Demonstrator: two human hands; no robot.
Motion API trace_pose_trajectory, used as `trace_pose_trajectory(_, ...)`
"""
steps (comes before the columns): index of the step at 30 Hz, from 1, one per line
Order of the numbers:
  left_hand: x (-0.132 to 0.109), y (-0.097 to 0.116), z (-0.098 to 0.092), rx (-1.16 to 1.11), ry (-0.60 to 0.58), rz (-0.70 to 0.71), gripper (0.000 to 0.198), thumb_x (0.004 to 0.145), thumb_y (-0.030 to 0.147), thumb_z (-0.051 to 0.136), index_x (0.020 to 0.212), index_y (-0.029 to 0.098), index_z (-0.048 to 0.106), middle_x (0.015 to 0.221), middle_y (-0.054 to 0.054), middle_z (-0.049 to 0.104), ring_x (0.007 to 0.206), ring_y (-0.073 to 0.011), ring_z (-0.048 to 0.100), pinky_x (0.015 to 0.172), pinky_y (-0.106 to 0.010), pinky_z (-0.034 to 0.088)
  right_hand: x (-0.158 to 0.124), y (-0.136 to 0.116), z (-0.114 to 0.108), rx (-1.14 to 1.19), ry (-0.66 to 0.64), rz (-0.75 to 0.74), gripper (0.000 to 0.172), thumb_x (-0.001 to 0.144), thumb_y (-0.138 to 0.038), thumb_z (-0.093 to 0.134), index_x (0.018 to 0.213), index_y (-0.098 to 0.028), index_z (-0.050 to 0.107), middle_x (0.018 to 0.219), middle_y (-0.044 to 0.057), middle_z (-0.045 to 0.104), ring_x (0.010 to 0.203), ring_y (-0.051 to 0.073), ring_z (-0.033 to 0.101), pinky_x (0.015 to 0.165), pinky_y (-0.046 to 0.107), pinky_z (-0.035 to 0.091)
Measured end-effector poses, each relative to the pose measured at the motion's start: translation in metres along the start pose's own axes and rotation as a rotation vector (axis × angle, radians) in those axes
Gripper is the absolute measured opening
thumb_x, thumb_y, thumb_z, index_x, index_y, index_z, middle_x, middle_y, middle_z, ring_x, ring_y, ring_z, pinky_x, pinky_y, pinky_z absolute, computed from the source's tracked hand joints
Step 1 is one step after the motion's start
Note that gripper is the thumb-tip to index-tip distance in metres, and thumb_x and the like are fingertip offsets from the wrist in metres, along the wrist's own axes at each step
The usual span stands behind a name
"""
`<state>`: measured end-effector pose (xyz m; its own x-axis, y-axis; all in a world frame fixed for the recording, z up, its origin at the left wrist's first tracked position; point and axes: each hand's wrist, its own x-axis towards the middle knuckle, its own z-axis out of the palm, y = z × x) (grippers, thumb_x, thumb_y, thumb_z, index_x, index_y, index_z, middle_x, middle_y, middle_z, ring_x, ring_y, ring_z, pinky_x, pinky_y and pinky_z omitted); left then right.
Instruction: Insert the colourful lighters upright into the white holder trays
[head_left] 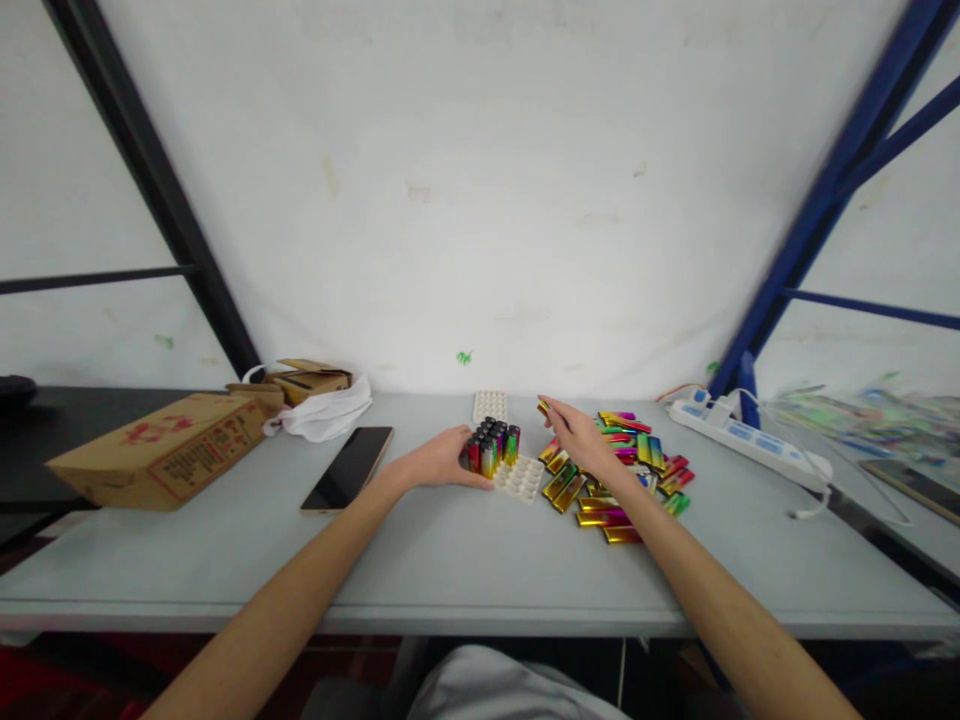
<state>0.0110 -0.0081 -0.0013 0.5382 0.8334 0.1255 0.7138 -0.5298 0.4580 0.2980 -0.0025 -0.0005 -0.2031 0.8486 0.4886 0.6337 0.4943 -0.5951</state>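
Both forearms [705, 590] are stretched over the worktop [480, 575]. A white tray [523, 482] is partly filled with upright lighters [495, 442], clasped by the left hand [441, 460]; some sockets are left unfilled. One lighter [542, 406] is pinched in the right hand [580, 435]; many loose lighters [604, 518] are left alongside.

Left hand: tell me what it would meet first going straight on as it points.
The cluster of upright, shiny, multicoloured cylinders with black tops; the left hand seems to cup its left side, though exact contact is unclear.
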Motion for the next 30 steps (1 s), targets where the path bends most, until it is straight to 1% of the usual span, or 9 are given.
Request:
trace_pose_trajectory(3, 0.0, -0.001, 0.0, -0.013, -0.013, 0.007, 0.081, 0.059, 0.072, 0.083, 0.115, 0.016, 0.065, 0.117, -0.012, 0.07, 0.105, -0.0337, 0.065, 0.095, -0.04, 0.051, -0.002, -0.002, 0.003, 0.105, -0.039, 0.071, 0.037, 0.099, -0.042, 0.047, 0.125, -0.02, 0.064, 0.075, 0.0, 0.072, 0.059, 0.017, 0.065, 0.067, 0.029, 0.051)
trace_pose_trajectory(7, 0.0, -0.002, 0.001, -0.038, -0.016, 0.01, 0.082, 0.06, 0.071, 0.083, 0.118, 0.016, 0.065, 0.119, -0.013, 0.07, 0.108, -0.0339, 0.064, 0.098, -0.041, 0.05, -0.003, -0.006, 0.003, 0.119, -0.01, 0.107, 0.032, 0.086, -0.052, 0.066, 0.094, -0.022, 0.063, 0.063, -0.004, 0.065, 0.055, 0.016, 0.059, 0.059, 0.026, 0.044)
trace_pose_trajectory(12, 0.0, -0.002, 0.001, -0.044, -0.011, 0.02, 0.082, 0.059, 0.071, 0.084, 0.118, 0.017, 0.066, 0.12, -0.011, 0.07, 0.109, -0.0343, 0.064, 0.099, -0.041, 0.05, -0.001, -0.006, 0.002, 0.077, 0.016, 0.075, 0.047, 0.084, -0.062, 0.066, 0.065, -0.021, 0.053, 0.054, -0.003, 0.052, 0.055, 0.015, 0.05, 0.053, 0.026, 0.036)
trace_pose_trajectory(15, 0.0, -0.002, 0.001, -0.031, -0.009, 0.026, 0.083, 0.059, 0.072, 0.083, 0.118, 0.017, 0.066, 0.121, -0.012, 0.07, 0.11, -0.035, 0.065, 0.1, -0.041, 0.049, 0.0, -0.007, 0.005, 0.181, -0.017, 0.039, 0.052, 0.092, -0.067, 0.052, 0.07, -0.02, 0.057, 0.063, 0.0, 0.058, 0.061, 0.016, 0.054, 0.056, 0.027, 0.041)
trace_pose_trajectory(18, 0.0, -0.003, 0.001, -0.027, -0.013, 0.02, 0.085, 0.059, 0.073, 0.082, 0.119, 0.015, 0.065, 0.12, -0.013, 0.07, 0.109, -0.0354, 0.065, 0.099, -0.041, 0.05, -0.002, -0.012, 0.009, 0.358, -0.072, 0.044, 0.051, 0.096, -0.068, 0.044, 0.086, -0.02, 0.059, 0.075, 0.001, 0.063, 0.067, 0.016, 0.059, 0.06, 0.026, 0.046)
trace_pose_trajectory(20, 0.0, -0.003, 0.001, -0.032, -0.007, 0.016, 0.085, 0.058, 0.073, 0.083, 0.117, 0.015, 0.066, 0.119, -0.013, 0.07, 0.108, -0.0355, 0.066, 0.098, -0.042, 0.051, -0.004, -0.016, 0.012, 0.492, -0.124, 0.081, 0.048, 0.096, -0.068, 0.043, 0.093, -0.022, 0.055, 0.071, -0.002, 0.058, 0.061, 0.015, 0.057, 0.056, 0.026, 0.047)
trace_pose_trajectory(23, 0.0, -0.002, 0.001, -0.041, 0.002, 0.026, 0.081, 0.059, 0.072, 0.083, 0.115, 0.016, 0.067, 0.118, -0.012, 0.071, 0.106, -0.0351, 0.066, 0.096, -0.042, 0.051, -0.007, -0.023, 0.016, 0.591, -0.194, 0.187, 0.045, 0.096, -0.07, 0.042, 0.091, -0.025, 0.047, 0.061, -0.009, 0.039, 0.046, 0.012, 0.04, 0.045, 0.023, 0.039)
trace_pose_trajectory(25, -0.001, -0.001, 0.001, -0.04, 0.005, 0.033, 0.08, 0.059, 0.072, 0.083, 0.115, 0.017, 0.067, 0.117, -0.012, 0.071, 0.106, -0.0351, 0.066, 0.096, -0.042, 0.052, -0.009, -0.026, 0.018, 0.553, -0.196, 0.222, 0.045, 0.095, -0.07, 0.042, 0.086, -0.026, 0.044, 0.059, -0.009, 0.032, 0.045, 0.011, 0.032, 0.042, 0.022, 0.032)
trace_pose_trajectory(30, -0.001, -0.001, 0.001, -0.056, 0.012, 0.053, 0.079, 0.06, 0.07, 0.083, 0.116, 0.016, 0.068, 0.115, -0.011, 0.071, 0.105, -0.0347, 0.067, 0.095, -0.04, 0.052, -0.01, -0.031, 0.02, 0.262, -0.029, 0.084, 0.051, 0.094, -0.065, 0.045, 0.067, -0.023, 0.039, 0.061, -0.004, 0.038, 0.059, 0.013, 0.04, 0.053, 0.025, 0.032)
